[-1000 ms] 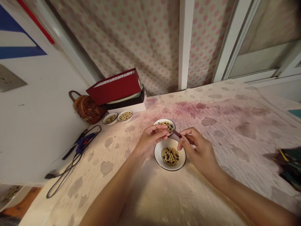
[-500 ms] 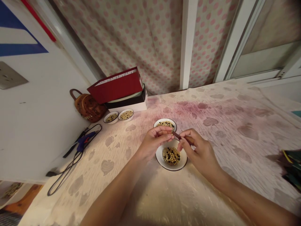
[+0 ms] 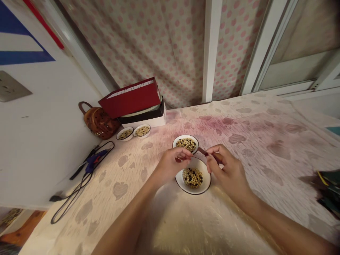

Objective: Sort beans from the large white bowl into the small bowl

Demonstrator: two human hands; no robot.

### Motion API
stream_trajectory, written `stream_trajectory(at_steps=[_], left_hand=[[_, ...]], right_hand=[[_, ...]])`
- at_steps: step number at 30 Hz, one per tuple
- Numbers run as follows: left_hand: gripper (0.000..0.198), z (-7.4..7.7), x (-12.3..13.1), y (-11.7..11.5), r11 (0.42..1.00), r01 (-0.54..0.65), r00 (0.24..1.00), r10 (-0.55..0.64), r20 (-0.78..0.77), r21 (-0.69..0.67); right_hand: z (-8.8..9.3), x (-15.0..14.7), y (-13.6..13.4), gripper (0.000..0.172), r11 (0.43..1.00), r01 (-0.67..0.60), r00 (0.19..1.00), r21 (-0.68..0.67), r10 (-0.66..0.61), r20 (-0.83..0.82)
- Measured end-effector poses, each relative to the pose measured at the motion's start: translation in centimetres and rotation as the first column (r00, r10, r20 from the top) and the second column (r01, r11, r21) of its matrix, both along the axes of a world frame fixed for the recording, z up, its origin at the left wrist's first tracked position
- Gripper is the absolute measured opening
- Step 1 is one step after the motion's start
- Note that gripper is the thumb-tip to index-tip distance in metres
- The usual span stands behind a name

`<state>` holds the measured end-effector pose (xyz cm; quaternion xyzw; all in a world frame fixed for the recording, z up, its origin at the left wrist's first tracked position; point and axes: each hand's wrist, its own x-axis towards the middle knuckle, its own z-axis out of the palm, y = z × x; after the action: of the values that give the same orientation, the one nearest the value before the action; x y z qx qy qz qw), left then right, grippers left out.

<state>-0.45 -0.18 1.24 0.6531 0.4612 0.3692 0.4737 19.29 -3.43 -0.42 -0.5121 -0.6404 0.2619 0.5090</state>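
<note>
My right hand (image 3: pixel 225 168) pinches a thin flat brown strip (image 3: pixel 202 151) between thumb and fingers, its end pointing left toward the far bowl. What kind of strip it is I cannot make out. My left hand (image 3: pixel 171 164) hovers over the left side of the near bowl, fingers curled with a gap between thumb and forefinger; nothing plainly shows in it. Under both hands stands a white dark-rimmed bowl (image 3: pixel 181 181) holding a ball of gold and black beads (image 3: pixel 193 177). Just behind it, a smaller white bowl (image 3: pixel 173 142) contains loose gold and black beads (image 3: pixel 186 143).
Two small bead bowls (image 3: pixel 125 134) stand at the back left before a stack of boxes (image 3: pixel 132 99). A brown bag (image 3: pixel 101 122) leans by the wall. Left lies a blue glue gun (image 3: pixel 95 161) with its cord. Dark green cloth (image 3: pixel 332 193) lies at the right edge.
My hands have moved apart: the left fingers have come away from the brown strip's end and dropped slightly. The strip stays in my right hand, and the far bowl shows more fully.
</note>
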Motion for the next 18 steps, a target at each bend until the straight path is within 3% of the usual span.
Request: stream_trajectory(at_steps=[4,8,11,13,15,18], left_hand=[[0.014,0.2,0.0,-0.5,0.995,0.044,0.974,-0.023,-0.227,0.088],[0.014,0.9,0.0,-1.0,0.988,-0.006,0.965,0.047,-0.257,0.156],[0.016,1.9,-0.4,-3.1,0.992,-0.050,0.967,0.077,-0.242,0.116],[0.020,2.5,-1.2,-5.6,0.998,0.004,0.979,-0.016,-0.203,-0.058],[0.019,2.8,-2.5,-8.8,0.952,0.114,0.970,-0.168,-0.174,-0.284],[0.017,2.8,-4.9,-13.5,0.896,0.312,0.936,-0.347,-0.058,-0.317]], right_hand=[[-0.1,0.1,0.1,0.009,1.000,-0.008,1.000,0.010,0.008,-0.019],[-0.2,0.1,0.1,0.010,1.000,-0.008,1.000,0.008,0.008,-0.019],[-0.1,0.1,0.1,0.010,1.000,-0.011,1.000,0.012,0.011,-0.022],[0.1,0.1,0.0,0.010,1.000,-0.017,1.000,0.020,0.017,-0.020],[0.3,-0.1,-0.1,0.010,0.999,-0.017,1.000,0.033,0.018,-0.019],[0.7,-0.3,-0.3,0.010,0.998,-0.022,0.999,0.052,0.023,-0.022]])
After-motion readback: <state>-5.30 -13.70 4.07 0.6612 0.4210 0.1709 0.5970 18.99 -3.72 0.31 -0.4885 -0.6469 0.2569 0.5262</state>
